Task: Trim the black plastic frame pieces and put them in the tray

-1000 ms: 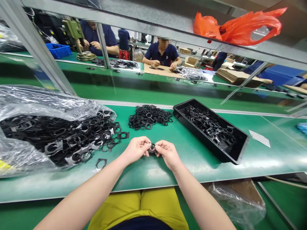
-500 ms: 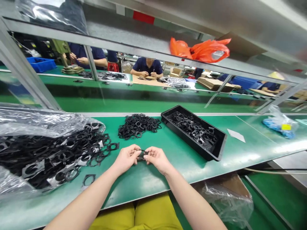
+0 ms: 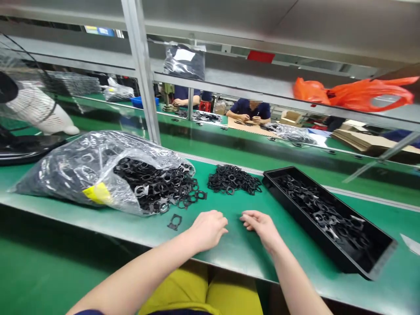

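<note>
My left hand (image 3: 210,229) hovers over the green bench with its fingers curled in; anything inside them is hidden. My right hand (image 3: 260,225) is a short way to the right, its fingers loosely bent and apart, with no part visible in them. Just beyond both hands lies a heap of thin black plastic frames (image 3: 233,179), each with a round hole. One single black frame (image 3: 175,222) lies flat, left of my left hand. More black frames (image 3: 164,183) spill from the mouth of a clear plastic bag (image 3: 82,168) on the left.
A long black tray (image 3: 305,218) holding black frames stands on the right. A metal post (image 3: 141,70) and a shelf with an orange bag (image 3: 354,94) rise behind the bench. A white fan (image 3: 39,105) is at far left. Across, a person (image 3: 251,111) works at another bench.
The view has swung left, showing the whole bag and the fan. My hands have parted; the black frame they held between them no longer shows.
</note>
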A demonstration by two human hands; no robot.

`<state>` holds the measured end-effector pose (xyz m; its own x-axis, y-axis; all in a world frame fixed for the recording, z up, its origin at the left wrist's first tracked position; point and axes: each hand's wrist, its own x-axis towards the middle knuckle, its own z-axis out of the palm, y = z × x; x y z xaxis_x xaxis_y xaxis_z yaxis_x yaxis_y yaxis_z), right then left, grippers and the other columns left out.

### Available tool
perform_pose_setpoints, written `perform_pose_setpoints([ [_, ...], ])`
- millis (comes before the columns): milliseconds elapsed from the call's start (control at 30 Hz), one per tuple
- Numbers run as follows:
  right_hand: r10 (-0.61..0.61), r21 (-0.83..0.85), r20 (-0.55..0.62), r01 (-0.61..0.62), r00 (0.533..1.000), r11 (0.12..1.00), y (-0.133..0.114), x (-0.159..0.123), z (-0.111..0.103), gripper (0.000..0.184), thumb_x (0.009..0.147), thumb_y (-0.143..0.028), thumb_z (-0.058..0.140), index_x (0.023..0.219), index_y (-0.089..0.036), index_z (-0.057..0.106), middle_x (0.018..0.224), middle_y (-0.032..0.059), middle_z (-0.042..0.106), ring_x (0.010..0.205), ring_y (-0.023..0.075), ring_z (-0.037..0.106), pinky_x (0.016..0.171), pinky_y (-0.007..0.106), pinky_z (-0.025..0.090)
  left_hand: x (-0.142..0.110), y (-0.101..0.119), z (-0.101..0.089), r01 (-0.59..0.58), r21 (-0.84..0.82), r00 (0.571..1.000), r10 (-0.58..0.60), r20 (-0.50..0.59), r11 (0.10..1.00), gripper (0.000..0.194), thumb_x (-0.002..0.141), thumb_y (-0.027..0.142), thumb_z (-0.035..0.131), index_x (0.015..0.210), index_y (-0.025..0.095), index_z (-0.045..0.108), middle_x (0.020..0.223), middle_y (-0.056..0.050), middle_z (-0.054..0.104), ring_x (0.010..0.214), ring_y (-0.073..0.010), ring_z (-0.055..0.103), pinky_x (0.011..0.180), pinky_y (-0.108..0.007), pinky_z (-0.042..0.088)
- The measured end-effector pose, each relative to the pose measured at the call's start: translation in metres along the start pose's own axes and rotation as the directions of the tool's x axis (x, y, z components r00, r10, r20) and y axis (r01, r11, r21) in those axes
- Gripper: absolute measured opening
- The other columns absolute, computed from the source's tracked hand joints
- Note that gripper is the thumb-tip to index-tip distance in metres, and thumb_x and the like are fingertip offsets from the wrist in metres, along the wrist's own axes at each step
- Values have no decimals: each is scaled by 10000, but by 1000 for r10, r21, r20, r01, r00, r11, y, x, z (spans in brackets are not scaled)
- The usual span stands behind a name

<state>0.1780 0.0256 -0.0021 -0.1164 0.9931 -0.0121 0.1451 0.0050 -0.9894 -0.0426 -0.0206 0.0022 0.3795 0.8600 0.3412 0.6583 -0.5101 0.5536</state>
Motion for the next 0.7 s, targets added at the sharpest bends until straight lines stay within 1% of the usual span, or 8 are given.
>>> perform_pose_setpoints([
  [67,-28,-131,82,39,996,991,5,8,30,302,629,-384,745,779,-123,713,624,75,673,531,186,588,488,301,474,-29,-12,-18,58,73,996,-53,-75,996,134,834,257,558,896,196,661,870,-96,652,899,-270,582,793,-383,465],
  [133,-73,-258,96,95,993,961,6,24,53,227,677,-348,697,790,-153,716,640,51,666,577,196,595,553,321,489,-58,-29,-35,145,136,977,-120,-175,980,186,872,267,510,986,180,630,949,-118,620,959,-279,548,838,-414,447],
  [200,-138,-387,45,144,989,911,3,44,70,187,721,-298,654,849,-174,711,765,59,677,700,211,612,694,350,489,-82,-45,-48,254,220,936,-182,-302,942,238,833,308,585,1051,212,604,1031,-95,599,996,-270,536,861,-400,453],
  [300,-244,-573,-65,164,968,803,-3,66,83,249,767,-254,600,988,-170,678,1019,129,622,953,275,564,844,404,422,-101,-56,-55,320,268,925,-238,-297,909,285,815,312,615,1084,219,601,1054,-90,594,996,-273,534,859,-413,465],
  [400,-325,-693,-84,179,942,698,-5,72,86,244,797,-267,546,972,-149,669,1054,166,572,1030,325,509,840,428,400,-99,-53,-52,322,281,933,-253,-255,904,173,831,267,599,983,195,643,974,-83,617,934,-241,553,831,-370,480],
  [567,-408,-781,-24,238,913,578,7,76,70,261,808,-351,466,808,-164,649,897,129,576,849,297,561,726,398,433,-77,-51,-46,314,314,943,-256,-212,896,214,720,368,719,830,197,654,921,-45,627,874,-218,566,755,-316,498],
  [633,-442,-861,-4,222,897,457,16,78,59,284,805,-403,434,767,-195,623,827,97,574,778,272,581,650,363,445,-71,-51,-44,297,307,951,-250,-184,904,192,732,359,705,771,182,642,890,-50,623,850,-214,566,740,-313,494],
  [700,-441,-872,-2,214,897,441,25,78,49,296,787,-453,430,702,-215,584,784,84,584,744,267,598,601,351,447,-68,-51,-41,270,287,960,-235,-152,919,147,763,309,665,730,171,628,861,-63,615,842,-220,560,750,-329,485],
])
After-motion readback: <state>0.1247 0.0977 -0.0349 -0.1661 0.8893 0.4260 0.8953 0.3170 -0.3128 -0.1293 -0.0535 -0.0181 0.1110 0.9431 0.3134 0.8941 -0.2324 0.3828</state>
